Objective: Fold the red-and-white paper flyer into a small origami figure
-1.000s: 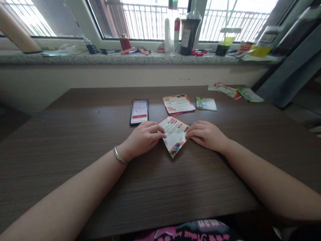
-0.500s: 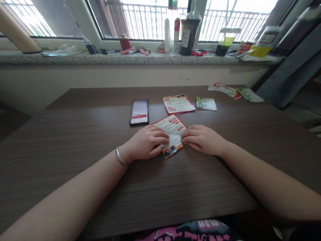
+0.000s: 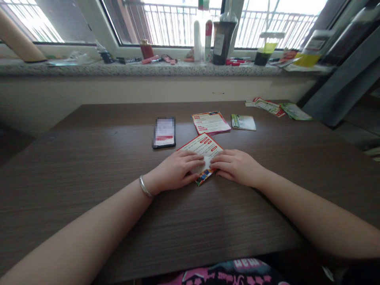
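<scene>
A printed card with red labels and a colourful strip along its near edge lies turned at an angle on the table. My left hand, below a silver bangle, rests on the card's left side with fingers stretched out flat. From the right, my right hand lays its extended fingers over the card's right edge. The fingertips of both hands are close together near the card's middle and hide parts of the print. Just beyond it sits a stack of similar cards, touching or nearly touching the card's far corner.
A phone with a blurred screen lies left of the card stack. Small green-and-white packets lie to its right, and more packets are at the table's far right. Bottles and a dark cup stand on the stone windowsill.
My left hand has slid slightly right over the card, and my right fingers have moved a little inward. The hands are closer together, and the card has shifted slightly.
</scene>
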Action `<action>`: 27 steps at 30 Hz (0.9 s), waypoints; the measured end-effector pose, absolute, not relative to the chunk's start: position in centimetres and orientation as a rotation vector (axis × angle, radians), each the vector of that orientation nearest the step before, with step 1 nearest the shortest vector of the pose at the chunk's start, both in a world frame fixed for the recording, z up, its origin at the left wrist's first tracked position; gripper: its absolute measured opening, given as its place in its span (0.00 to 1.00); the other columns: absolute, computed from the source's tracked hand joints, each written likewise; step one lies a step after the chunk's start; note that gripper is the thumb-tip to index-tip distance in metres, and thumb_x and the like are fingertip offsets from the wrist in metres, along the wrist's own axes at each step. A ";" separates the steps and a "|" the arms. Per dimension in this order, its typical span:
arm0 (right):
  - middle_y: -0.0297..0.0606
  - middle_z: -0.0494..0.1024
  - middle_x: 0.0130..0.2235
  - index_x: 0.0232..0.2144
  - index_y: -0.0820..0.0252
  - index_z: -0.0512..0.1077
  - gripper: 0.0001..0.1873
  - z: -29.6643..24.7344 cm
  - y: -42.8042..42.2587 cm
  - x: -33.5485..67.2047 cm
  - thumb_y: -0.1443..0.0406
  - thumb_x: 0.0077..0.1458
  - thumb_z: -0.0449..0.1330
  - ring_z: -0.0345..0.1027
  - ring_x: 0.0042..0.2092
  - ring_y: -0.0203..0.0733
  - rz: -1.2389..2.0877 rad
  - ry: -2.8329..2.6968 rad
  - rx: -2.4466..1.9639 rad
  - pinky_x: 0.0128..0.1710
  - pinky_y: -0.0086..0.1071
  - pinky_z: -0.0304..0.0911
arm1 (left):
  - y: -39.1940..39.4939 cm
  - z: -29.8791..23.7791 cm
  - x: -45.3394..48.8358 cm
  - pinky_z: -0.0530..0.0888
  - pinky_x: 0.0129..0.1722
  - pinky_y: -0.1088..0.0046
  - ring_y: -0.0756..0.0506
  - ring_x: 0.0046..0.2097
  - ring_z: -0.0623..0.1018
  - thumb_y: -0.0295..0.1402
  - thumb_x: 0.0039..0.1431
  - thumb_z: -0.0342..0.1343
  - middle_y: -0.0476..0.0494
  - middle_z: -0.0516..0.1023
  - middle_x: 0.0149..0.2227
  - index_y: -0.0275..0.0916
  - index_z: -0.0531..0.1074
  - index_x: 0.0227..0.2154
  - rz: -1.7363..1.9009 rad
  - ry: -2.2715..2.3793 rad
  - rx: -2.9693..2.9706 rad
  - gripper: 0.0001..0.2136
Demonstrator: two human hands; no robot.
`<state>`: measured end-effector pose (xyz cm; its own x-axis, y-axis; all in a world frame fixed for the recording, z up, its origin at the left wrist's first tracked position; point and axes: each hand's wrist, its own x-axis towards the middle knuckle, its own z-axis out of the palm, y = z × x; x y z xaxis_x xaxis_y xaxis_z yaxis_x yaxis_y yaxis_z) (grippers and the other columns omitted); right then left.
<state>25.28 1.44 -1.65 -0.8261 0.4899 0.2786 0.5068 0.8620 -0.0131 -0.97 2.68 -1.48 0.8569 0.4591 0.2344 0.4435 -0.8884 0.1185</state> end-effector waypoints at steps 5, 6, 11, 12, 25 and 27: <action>0.40 0.80 0.42 0.38 0.60 0.75 0.11 -1.7 1.5 25.2 0.64 0.63 0.52 0.72 0.44 0.42 -0.095 -2.741 -0.766 0.45 0.36 0.67 | 2.6 -1.6 -0.9 0.64 0.60 0.55 0.40 0.58 0.69 0.38 0.62 0.53 0.40 0.71 0.57 0.40 0.68 0.54 0.415 0.724 2.907 0.18; 0.41 0.80 0.41 0.37 0.60 0.75 0.11 -1.7 1.4 25.1 0.64 0.63 0.52 0.72 0.43 0.42 -0.094 -2.735 -0.778 0.44 0.36 0.67 | 2.6 -1.6 -0.9 0.63 0.60 0.56 0.40 0.58 0.69 0.37 0.62 0.54 0.40 0.71 0.57 0.40 0.69 0.54 0.425 0.726 2.884 0.18; 0.42 0.80 0.38 0.34 0.61 0.74 0.11 -1.7 1.3 25.0 0.66 0.62 0.52 0.72 0.41 0.42 -0.030 -2.722 -0.827 0.43 0.36 0.67 | 2.8 -1.8 -0.9 0.62 0.62 0.59 0.43 0.59 0.69 0.34 0.60 0.56 0.40 0.71 0.56 0.40 0.70 0.51 0.455 0.756 2.748 0.16; 0.41 0.79 0.38 0.34 0.60 0.74 0.10 -1.7 1.3 25.1 0.66 0.61 0.52 0.71 0.42 0.42 0.000 -2.712 -0.842 0.43 0.35 0.66 | 2.8 -1.8 -0.9 0.62 0.62 0.59 0.43 0.59 0.69 0.33 0.60 0.56 0.41 0.72 0.56 0.41 0.70 0.50 0.452 0.753 2.729 0.15; 0.37 0.78 0.34 0.32 0.58 0.75 0.07 -2.1 1.7 25.1 0.70 0.55 0.56 0.69 0.40 0.41 0.420 -2.465 -1.090 0.42 0.34 0.64 | 2.9 -1.3 -1.0 0.66 0.57 0.61 0.42 0.56 0.71 0.41 0.63 0.52 0.40 0.74 0.53 0.39 0.72 0.44 0.396 0.781 2.695 0.13; 0.38 0.77 0.34 0.33 0.58 0.75 0.07 -2.1 1.7 25.0 0.69 0.55 0.57 0.69 0.39 0.41 0.464 -2.434 -1.114 0.41 0.34 0.64 | 2.5 -1.0 -0.9 0.67 0.55 0.60 0.41 0.53 0.73 0.43 0.61 0.54 0.41 0.75 0.51 0.39 0.73 0.44 0.398 0.816 2.728 0.15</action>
